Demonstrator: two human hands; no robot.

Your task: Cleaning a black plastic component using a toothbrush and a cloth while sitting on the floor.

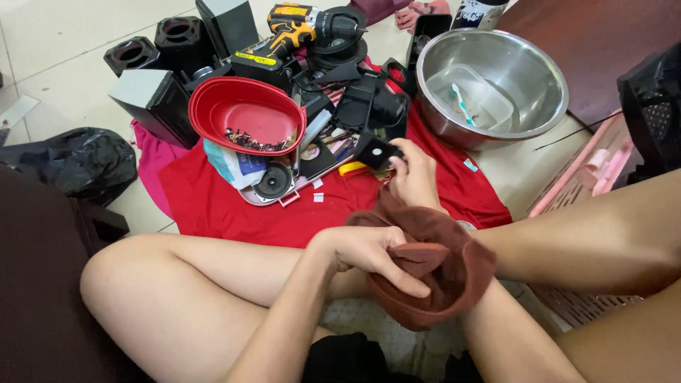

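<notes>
From the head camera I see my left hand [369, 250] gripping a brown cloth [433, 273] over my legs, while my right hand [413, 177] pinches a small black part [374, 150] above the red sheet [234, 206], near the steel bowl [539, 78].

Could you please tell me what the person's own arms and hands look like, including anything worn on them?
Both arms are bare along all that shows: no sleeves, gloves, watch or bracelets. The left hand and the right hand show no rings from this head view. The fingernails look short and unpainted, though they are small in the picture.
</notes>
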